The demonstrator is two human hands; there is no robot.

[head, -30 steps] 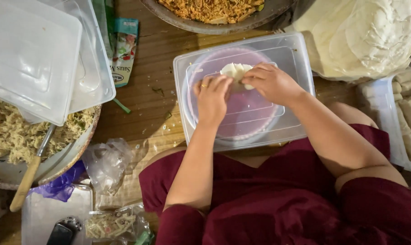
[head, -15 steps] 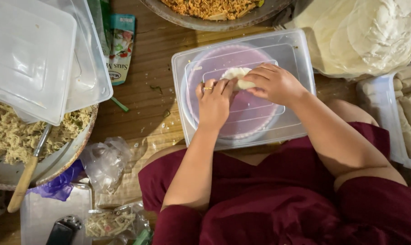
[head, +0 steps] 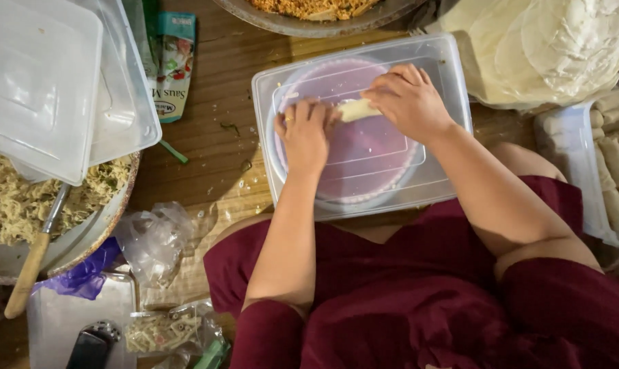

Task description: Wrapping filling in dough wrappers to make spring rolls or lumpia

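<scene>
1. Far left: two clear plastic lids stacked, overhanging a metal bowl of noodle filling; a wooden-handled utensil is stuck in it.
2. Below that: purple bag, crumpled clear bag, dark phone-like object on a grey tray.
3. Sauce sachet lies flat on the wooden bench, just right of the lids.
4. Centre: upturned clear container lid with a purple plate under it, used as work surface.
5. Left hand: fingers curled down, tips pressing the left end of the pale rolled wrapper.
6. Rolled wrapper sits on the lid's upper middle, between both hands.
7. Right hand: cupped over the roll's right end, fingers bent, gripping it.
8. Top: bowl of orange filling.
9. Right: stack of wrapper sheets; below it a tray of finished rolls.
</scene>
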